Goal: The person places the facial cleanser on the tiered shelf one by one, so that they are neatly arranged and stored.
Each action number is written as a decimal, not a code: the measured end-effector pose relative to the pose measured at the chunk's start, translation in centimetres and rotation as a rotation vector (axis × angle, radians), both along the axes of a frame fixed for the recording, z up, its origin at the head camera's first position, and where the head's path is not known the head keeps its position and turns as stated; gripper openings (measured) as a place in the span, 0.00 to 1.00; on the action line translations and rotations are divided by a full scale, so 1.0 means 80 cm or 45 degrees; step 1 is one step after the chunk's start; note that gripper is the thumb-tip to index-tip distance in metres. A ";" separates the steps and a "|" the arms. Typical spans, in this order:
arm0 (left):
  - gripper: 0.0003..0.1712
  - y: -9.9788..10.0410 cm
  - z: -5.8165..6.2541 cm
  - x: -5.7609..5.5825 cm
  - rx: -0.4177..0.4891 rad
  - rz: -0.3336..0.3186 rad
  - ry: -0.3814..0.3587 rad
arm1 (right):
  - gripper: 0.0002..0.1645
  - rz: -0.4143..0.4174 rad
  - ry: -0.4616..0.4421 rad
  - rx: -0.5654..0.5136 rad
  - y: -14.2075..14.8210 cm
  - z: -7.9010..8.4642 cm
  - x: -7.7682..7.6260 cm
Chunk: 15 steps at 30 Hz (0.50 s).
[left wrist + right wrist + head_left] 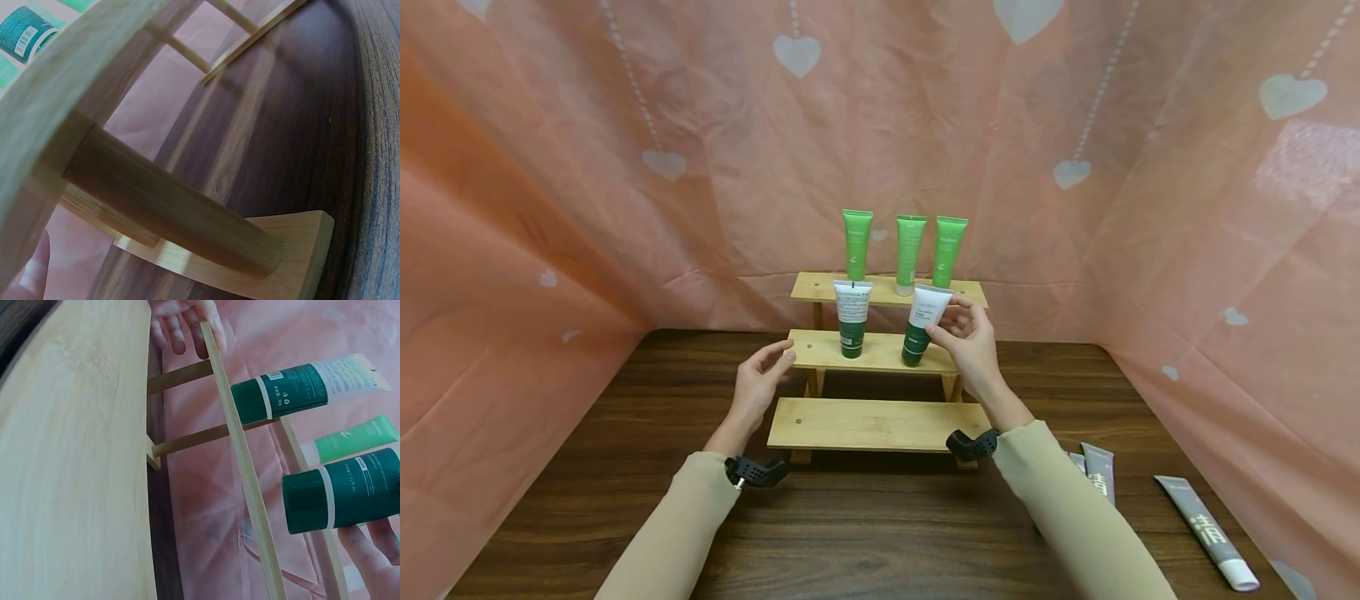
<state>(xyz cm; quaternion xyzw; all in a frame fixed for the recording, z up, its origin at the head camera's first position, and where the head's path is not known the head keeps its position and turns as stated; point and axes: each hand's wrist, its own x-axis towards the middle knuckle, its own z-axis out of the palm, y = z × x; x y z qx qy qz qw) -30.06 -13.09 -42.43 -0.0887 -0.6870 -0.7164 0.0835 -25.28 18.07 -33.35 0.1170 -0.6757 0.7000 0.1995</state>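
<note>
A white and dark green squeeze tube (927,310) is pinched between the thumb and fingers of my right hand (972,337). It tilts, its dark cap (306,501) close over the middle shelf (880,352) of a three-step wooden stand. My left hand (761,379) grips the left end of that shelf, with fingers (177,339) below the board in the right wrist view. A matching tube (852,317) stands cap down on the same shelf, to the left. On the top shelf (820,286) stand three light green tubes (857,243).
The lowest shelf (880,425) is at the front of the stand. On the dark wooden table (850,533), grey tubes (1206,529) lie at the right, some partly behind my right sleeve (1075,508). Pink fabric with hearts (730,208) surrounds the back and sides.
</note>
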 end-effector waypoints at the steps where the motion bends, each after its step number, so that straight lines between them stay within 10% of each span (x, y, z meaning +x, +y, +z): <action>1: 0.25 0.000 0.000 0.000 0.003 0.001 0.001 | 0.28 -0.002 -0.002 0.000 -0.002 0.000 -0.003; 15: 0.24 -0.001 0.002 0.002 -0.020 0.027 -0.005 | 0.27 -0.035 -0.028 0.033 -0.015 -0.009 -0.027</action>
